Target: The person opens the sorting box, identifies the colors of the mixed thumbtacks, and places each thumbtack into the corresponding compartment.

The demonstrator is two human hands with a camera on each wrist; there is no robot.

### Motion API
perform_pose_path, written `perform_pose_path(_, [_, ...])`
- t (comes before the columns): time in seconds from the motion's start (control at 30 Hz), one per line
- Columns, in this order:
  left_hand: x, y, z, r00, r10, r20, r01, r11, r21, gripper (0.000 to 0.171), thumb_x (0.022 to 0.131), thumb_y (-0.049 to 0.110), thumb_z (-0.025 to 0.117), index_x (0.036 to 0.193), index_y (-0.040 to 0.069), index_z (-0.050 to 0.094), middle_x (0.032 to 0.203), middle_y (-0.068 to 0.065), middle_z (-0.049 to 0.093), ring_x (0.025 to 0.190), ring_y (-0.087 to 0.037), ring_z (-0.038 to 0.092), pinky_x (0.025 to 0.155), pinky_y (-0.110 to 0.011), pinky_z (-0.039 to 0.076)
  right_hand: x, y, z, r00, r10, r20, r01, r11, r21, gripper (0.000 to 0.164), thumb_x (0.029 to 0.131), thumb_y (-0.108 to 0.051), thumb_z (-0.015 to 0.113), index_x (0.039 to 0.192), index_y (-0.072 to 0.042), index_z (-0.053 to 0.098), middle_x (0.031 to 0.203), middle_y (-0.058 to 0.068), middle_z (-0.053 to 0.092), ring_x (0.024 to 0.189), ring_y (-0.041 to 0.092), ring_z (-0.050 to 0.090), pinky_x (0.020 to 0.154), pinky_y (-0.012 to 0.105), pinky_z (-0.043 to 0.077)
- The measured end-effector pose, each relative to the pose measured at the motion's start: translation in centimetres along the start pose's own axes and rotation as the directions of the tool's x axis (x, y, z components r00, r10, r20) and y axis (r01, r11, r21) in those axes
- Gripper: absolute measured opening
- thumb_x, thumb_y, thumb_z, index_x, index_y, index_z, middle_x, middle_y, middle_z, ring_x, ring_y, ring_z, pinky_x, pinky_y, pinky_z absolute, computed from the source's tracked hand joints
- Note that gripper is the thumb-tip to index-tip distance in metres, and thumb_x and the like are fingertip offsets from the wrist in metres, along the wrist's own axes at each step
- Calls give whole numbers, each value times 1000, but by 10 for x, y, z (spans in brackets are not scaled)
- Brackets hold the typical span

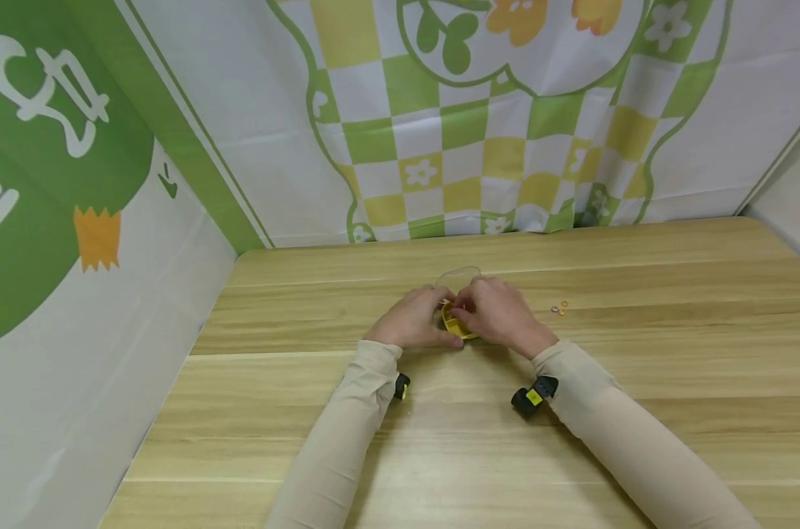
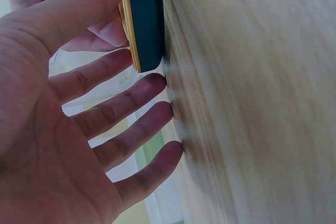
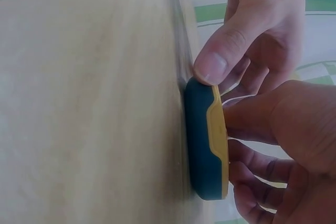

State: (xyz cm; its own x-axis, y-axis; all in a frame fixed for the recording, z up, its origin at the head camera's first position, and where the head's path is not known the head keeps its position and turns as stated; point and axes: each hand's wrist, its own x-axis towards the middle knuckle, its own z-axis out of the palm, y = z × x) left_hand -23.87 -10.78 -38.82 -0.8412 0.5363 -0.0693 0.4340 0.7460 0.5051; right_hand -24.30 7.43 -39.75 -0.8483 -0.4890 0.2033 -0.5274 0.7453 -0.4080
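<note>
- My small case (image 1: pixel 458 328), teal outside and yellow inside, sits on the wooden tabletop (image 1: pixel 466 455) between my two hands, its yellow hollow facing up
- My left hand (image 1: pixel 414 320) holds it narrowly between thumb and index finger, the thumb on the near corner of the rim; the other three fingers are spread, with their tips on the wood
- My right hand (image 1: pixel 503 311) is bent over the yellow hollow, thumb and fingers drawn in close behind the rim; I cannot tell whether anything is pinched there, since the fingertips are hidden
- A thin clear strand (image 1: pixel 459 269) arcs up just beyond my hands; where its ends go I can't make out
- Three tiny rings (image 1: pixel 555 310), orange and purplish, lie on the wood off to the right, apart from the case
- I judge the case light and stiff, probably hard plastic, with a smooth shell that could skid or tip if I press one side
- The best hold, I think, is on the outer edges at opposite ends, low on the teal shell, leaving the hollow free
- The strand looks springy and slick, so I would take it lightly between fingertip pads
</note>
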Motion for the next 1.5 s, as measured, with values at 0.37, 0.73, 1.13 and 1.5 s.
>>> perform_pose_path(0.37, [0,3,-2,1000,-3,0,3,1000,10,64,82,33,88,133,6,60,131,-9,64,123,-27,58,104,-39,47,1,2,2,1000,26,-3,-26,999,31,12,94,-18,72,94,-9,81,88,4,73,73,16,60,65,35,51])
perform_pose_path(0.73, [-1,3,-2,1000,-6,-4,6,1000,18,65,82,33,87,134,7,60,131,-9,64,123,-27,58,104,-40,47,1,3,4,1000,6,-10,-6,999,40,12,94,-18,73,96,-9,81,86,2,73,75,16,59,64,33,49])
perform_pose_path(1.13, [-2,5,-2,1000,-27,1,27,1000,8,66,81,34,88,135,7,59,132,-11,63,123,-27,57,104,-40,47,1,9,-6,1000,20,21,-21,998,59,13,95,-18,72,102,-10,80,95,4,76,86,19,68,75,40,56])
perform_pose_path(1.5, [-2,5,-1,999,-43,3,43,999,16,67,82,34,87,135,7,58,132,-12,62,123,-27,56,105,-41,46,0,16,-21,994,18,107,-23,999,42,13,95,-17,72,101,-9,80,90,2,75,77,16,65,68,36,54])
